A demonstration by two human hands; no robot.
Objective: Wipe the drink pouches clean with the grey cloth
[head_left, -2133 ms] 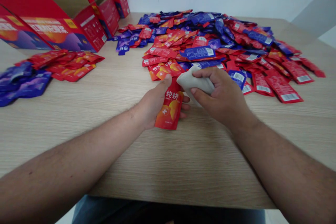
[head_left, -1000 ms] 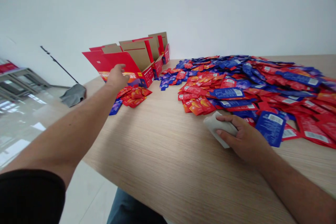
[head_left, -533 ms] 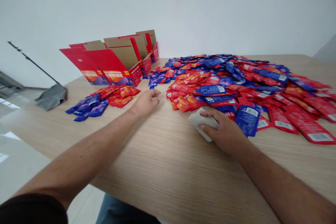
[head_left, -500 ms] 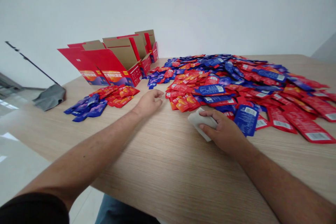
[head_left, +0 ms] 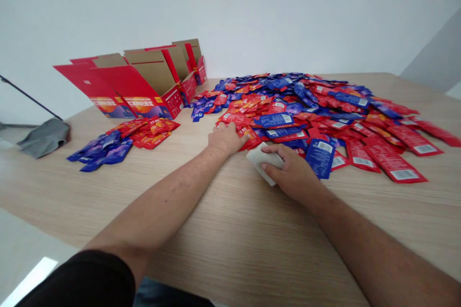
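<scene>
My left hand [head_left: 226, 139] rests at the near left edge of a big heap of sachets, over some red and orange sachets [head_left: 252, 138]. Its thumb is spread away from the fingers, and the fingertips are partly hidden among the packs. In my right hand [head_left: 293, 170] is a white folded cloth [head_left: 260, 159], pinched between thumb and fingers just above the tabletop; whether it is cloth or paper is hard to tell. Right beside that hand lies a blue sachet [head_left: 320, 158] with its barcode up.
Open red cardboard boxes [head_left: 135, 84] stand in a row at the back left. Before them lie small piles of red sachets [head_left: 153, 133] and blue sachets [head_left: 103, 149]. A grey cloth-like piece [head_left: 46, 136] on a dark rod is at the table's left edge. A white wall rises behind.
My left hand has moved right, from bare table onto the red sachets. My right hand keeps hold of the white cloth in about the same place. The view has shifted slightly right.
</scene>
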